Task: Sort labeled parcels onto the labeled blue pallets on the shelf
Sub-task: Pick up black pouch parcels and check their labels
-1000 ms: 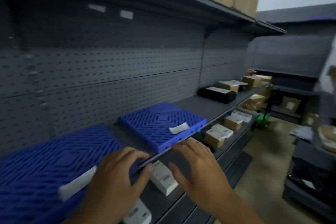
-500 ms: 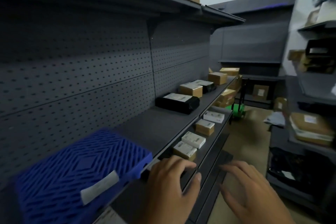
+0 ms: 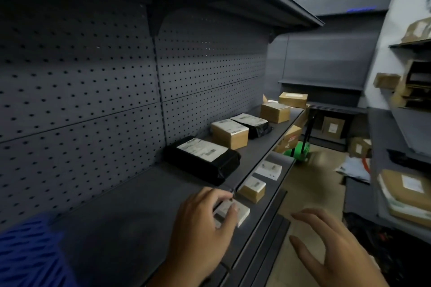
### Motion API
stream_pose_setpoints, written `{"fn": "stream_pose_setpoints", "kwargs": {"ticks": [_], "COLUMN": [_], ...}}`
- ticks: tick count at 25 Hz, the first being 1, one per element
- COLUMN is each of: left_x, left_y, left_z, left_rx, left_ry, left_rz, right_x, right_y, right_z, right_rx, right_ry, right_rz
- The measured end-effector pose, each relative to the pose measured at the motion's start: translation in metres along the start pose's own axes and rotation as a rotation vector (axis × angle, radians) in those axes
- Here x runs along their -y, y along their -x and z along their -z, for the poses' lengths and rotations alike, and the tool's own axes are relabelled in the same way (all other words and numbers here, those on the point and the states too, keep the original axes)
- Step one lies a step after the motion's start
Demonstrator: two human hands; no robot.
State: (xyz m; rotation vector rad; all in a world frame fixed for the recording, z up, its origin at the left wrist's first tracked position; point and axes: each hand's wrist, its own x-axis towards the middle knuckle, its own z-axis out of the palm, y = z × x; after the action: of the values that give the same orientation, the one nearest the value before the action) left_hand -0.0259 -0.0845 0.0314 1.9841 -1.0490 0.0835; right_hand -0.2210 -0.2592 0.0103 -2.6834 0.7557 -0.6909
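Observation:
My left hand rests on the front edge of the dark shelf, fingers spread over a small white parcel on the lower ledge; whether it touches the parcel I cannot tell. My right hand hovers open over the aisle, holding nothing. A blue pallet shows at the bottom left corner. Farther along the shelf lie a black bag parcel with a white label, a brown box, another black bag and two more brown boxes.
On the lower ledge sit a tan box and a white box. A green cart stands in the aisle. To the right, another rack holds padded envelopes and boxes. Papers lie on the floor.
The view has swung right along the shelf: the blue pallets slid out to the left and the parcels came nearer. Both hands moved right along the shelf edge, still holding nothing.

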Motion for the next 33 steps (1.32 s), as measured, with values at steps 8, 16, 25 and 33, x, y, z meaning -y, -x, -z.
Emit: {"fn": "stream_pose_setpoints", "kwargs": {"ticks": [8,16,25,33], "left_x": [0.014,0.039,0.054,0.029], "left_y": [-0.106,-0.157,-0.177,-0.215], "left_z": [-0.069,-0.081,-0.092,-0.12], "left_rx": [-0.372,-0.658,-0.495,-0.377], "left_ry": [-0.087,-0.241,-0.348,-0.36], "left_rz": [0.342,0.652,0.926,1.221], "right_x": [-0.141,-0.21,-0.204,-0.199], "right_y": [-0.152,-0.293,-0.396,-0.513], "right_z": [-0.018,-0.051,-0.101,-0.11], "right_rx": [0.002,0.124,0.188,0.086], "right_ry": [-0.123,-0.31,-0.314,-0.311], "right_rz": [0.22,0.376,0.388,0.233]}}
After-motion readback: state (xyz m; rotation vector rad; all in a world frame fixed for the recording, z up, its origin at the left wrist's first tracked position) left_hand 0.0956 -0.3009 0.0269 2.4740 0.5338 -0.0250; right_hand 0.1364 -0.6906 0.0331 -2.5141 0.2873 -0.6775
